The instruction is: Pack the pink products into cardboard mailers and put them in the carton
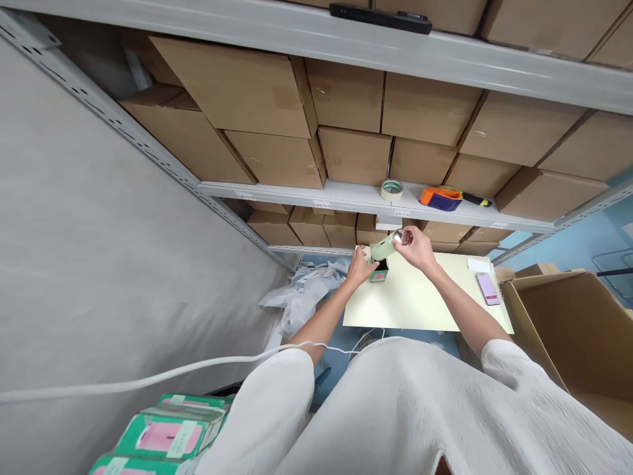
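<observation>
A pale green cylinder with a dark mark on its side is tilted over a small green box on the table. My right hand is closed around the cylinder's upper right end, which looks shiny. The lower end is at the box's open, dark mouth; how far inside it reaches I cannot tell. My left hand grips the box at its left side, fingers behind and thumb at the front near the cylinder.
Cardboard boxes fill the shelves ahead. A tape roll and an orange tape dispenser lie on a shelf. A phone lies on the cream table. An open carton stands right; green boxes and a white cable are left.
</observation>
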Action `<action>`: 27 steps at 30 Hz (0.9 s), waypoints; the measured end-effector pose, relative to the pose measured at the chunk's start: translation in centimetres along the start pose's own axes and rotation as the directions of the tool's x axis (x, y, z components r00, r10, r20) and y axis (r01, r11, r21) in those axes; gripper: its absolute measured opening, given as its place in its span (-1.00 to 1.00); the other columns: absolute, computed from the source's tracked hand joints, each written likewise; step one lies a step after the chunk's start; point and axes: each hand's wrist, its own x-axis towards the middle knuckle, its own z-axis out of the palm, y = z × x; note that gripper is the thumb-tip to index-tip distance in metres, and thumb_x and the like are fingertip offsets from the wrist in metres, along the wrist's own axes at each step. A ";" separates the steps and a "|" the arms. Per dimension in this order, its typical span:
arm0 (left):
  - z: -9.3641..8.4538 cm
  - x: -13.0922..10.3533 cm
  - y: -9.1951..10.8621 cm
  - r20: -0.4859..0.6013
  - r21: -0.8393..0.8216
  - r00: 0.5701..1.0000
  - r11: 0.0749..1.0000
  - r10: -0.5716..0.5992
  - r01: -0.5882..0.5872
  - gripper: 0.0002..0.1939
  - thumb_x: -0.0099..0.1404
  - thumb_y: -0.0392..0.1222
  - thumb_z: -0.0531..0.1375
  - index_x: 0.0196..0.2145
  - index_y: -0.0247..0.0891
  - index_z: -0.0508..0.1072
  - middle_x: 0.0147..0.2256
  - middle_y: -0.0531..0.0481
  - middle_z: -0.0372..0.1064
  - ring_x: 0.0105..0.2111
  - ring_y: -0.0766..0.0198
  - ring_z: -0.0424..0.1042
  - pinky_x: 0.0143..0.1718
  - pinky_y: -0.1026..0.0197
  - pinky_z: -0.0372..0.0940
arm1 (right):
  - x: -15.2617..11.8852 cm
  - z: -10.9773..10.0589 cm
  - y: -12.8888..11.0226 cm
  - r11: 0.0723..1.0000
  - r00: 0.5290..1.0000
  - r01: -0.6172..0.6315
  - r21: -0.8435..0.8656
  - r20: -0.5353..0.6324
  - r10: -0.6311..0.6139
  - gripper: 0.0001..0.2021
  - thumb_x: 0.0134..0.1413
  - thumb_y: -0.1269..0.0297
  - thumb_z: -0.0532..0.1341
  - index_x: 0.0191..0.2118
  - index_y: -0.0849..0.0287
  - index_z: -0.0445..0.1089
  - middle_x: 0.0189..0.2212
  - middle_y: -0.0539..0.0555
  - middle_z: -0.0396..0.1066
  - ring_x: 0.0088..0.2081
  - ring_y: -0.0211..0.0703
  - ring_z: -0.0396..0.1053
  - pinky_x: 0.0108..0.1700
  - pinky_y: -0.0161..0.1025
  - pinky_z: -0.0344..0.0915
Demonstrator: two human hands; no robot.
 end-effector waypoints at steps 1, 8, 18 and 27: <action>0.2 0.2 0.1 0.008 0.014 1.000 1.000 -0.005 0.004 -0.18 0.24 -0.12 0.44 0.34 -0.19 0.19 0.17 -0.22 0.33 -0.16 0.14 0.53 -0.03 0.06 0.40 | 0.1 0.2 0.1 1.000 1.000 0.000 -0.007 0.003 0.000 -0.66 0.05 -0.06 0.33 -0.18 0.03 0.35 -0.30 0.03 0.51 -0.27 -0.02 0.45 -0.12 -0.07 0.40; 1.2 1.1 -0.2 0.016 0.052 0.998 0.997 -0.056 0.056 -0.37 0.23 -0.31 0.37 0.19 -0.17 0.26 0.01 -0.14 0.44 -0.09 0.07 0.53 -0.08 0.12 0.34 | 0.2 0.8 0.9 1.000 0.999 0.002 -0.031 0.042 -0.001 -0.64 0.07 -0.02 0.33 -0.10 0.05 0.37 -0.27 0.03 0.51 -0.24 -0.02 0.46 -0.12 -0.09 0.39; 1.6 1.3 -1.6 0.016 -0.035 0.997 0.996 -0.078 0.079 -0.51 0.16 -0.47 0.28 -0.01 -0.10 0.31 -0.20 0.05 0.45 -0.24 0.21 0.50 -0.11 0.17 0.35 | -0.1 0.9 1.9 0.946 0.942 0.274 -0.175 0.245 -0.228 -0.56 0.08 0.12 0.38 0.08 0.08 0.42 -0.10 0.14 0.52 -0.07 0.10 0.45 -0.03 -0.06 0.39; 1.4 1.5 -1.6 -0.011 -0.074 0.998 0.995 -0.068 0.067 -0.61 0.08 -0.43 0.31 -0.18 -0.11 0.34 -0.20 0.02 0.49 -0.13 0.12 0.53 -0.04 0.11 0.40 | -0.3 3.2 2.8 0.878 0.831 0.446 -0.171 0.444 -0.336 -0.48 0.08 0.17 0.44 0.17 0.06 0.46 -0.04 0.18 0.56 -0.02 0.17 0.46 0.08 0.01 0.35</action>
